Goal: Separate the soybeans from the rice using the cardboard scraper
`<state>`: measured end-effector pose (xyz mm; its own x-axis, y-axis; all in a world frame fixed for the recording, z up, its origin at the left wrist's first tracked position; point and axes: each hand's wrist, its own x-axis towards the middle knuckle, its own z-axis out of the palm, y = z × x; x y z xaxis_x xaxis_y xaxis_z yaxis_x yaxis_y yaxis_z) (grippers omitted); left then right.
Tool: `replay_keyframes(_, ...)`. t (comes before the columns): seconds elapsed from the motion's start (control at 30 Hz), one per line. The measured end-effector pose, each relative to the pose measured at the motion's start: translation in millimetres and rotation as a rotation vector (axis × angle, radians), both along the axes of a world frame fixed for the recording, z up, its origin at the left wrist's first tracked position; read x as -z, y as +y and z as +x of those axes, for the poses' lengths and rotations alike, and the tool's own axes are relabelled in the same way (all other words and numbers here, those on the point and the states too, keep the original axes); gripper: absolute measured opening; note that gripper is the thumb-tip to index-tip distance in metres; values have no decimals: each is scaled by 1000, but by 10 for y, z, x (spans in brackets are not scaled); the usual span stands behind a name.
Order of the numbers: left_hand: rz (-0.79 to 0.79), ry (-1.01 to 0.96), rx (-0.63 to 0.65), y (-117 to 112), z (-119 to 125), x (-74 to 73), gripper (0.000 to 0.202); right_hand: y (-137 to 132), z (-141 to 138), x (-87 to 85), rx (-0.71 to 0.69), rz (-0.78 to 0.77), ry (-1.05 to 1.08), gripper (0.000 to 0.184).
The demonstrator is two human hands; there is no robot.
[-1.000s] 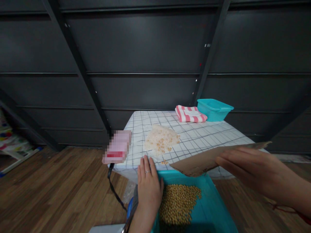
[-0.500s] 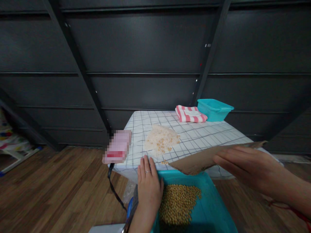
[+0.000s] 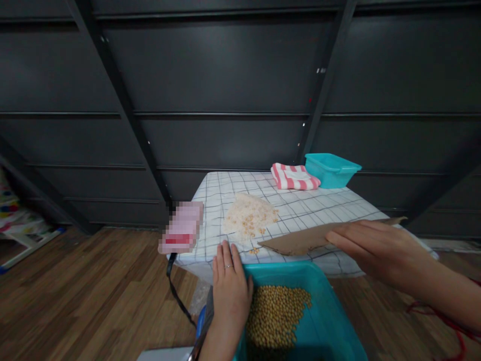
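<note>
My left hand (image 3: pixel 231 283) lies with its fingers stretched out along the left rim of a teal plastic basin (image 3: pixel 317 291), its thumb at the inner side. Soybeans (image 3: pixel 278 316) cover part of the basin floor. My right hand (image 3: pixel 370 245) grips a flat piece of brown cardboard (image 3: pixel 296 240), tilted over the table's near edge just above the basin. To the cardboard's left is a heap of white rice (image 3: pixel 248 206) mixed with soybeans. A few loose soybeans (image 3: pixel 254 250) sit by the table edge, near the cardboard's tip and my left fingertips.
The table has a white checked cloth (image 3: pixel 221 183). At its back right are a folded red-and-white striped towel (image 3: pixel 295 177) and a smaller teal tub (image 3: pixel 331 171). A pixelated pink item (image 3: pixel 184 226) is at the left edge, with a dark strap below. A dark panelled wall stands behind.
The cardboard in my right hand has lifted slightly, away from the basin's far rim, and shifted a little left. My left hand and the basin have stayed in place.
</note>
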<state>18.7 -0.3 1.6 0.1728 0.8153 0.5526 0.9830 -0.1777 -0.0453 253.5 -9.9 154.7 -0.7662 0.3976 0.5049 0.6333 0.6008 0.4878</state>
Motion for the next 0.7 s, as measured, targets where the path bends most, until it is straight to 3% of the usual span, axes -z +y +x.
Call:
replay_keyframes(0.2,-3,-4,-3,6,-4,-9,55,-16,-40,16,-21,-83,27,32)
replay_keyframes(0.43,38,10,7,10,-9,1,56,5,-75,12,-15,-66,47,35)
replay_keyframes(0.7,31,-12,3,21,-2,13,56,-43,-115,2,-15,-236,164,33)
